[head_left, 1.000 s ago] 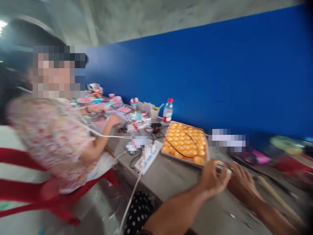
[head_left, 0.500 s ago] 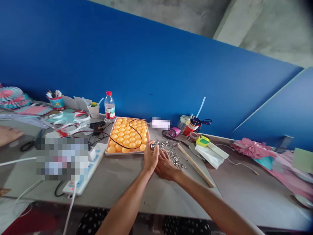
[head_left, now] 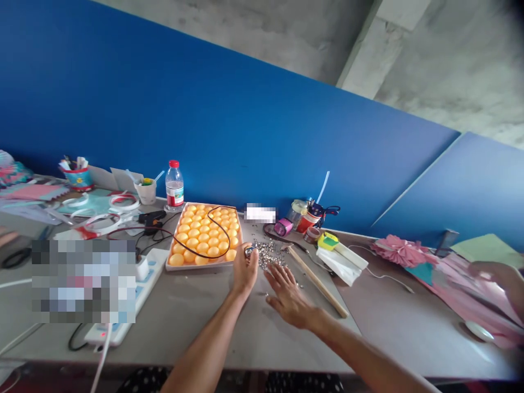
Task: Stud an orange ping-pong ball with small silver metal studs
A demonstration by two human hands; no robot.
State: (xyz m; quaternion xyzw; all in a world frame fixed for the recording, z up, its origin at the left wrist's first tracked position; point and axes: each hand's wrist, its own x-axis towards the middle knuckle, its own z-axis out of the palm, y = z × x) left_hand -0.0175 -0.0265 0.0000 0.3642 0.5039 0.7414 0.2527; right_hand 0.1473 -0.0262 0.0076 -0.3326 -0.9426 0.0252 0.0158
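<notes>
My left hand (head_left: 244,273) is curled around a shiny silvery thing (head_left: 250,251) with a bluish glint, beside the right edge of a tray of orange balls (head_left: 207,238). Too little of it shows to tell its kind. To the right, my right hand (head_left: 289,295) lies palm down on the table with fingers spread and holds nothing visible. Its fingertips reach the near edge of a scattered pile of small shiny metal pieces (head_left: 268,254). A hammer with a wooden handle (head_left: 321,285) lies right of the pile.
A white power strip (head_left: 141,295) with cords lies left. Behind stand a red-capped bottle (head_left: 174,185) and a pen cup (head_left: 309,218). A yellow tape measure (head_left: 328,240) is at right. Another person's hand (head_left: 497,275) is over pink paper at far right; part of another hand shows at far left.
My right hand has drawn away from my left and spread flat. The left keeps its grip. The view has turned right, and another person's hand has come into sight at far right.
</notes>
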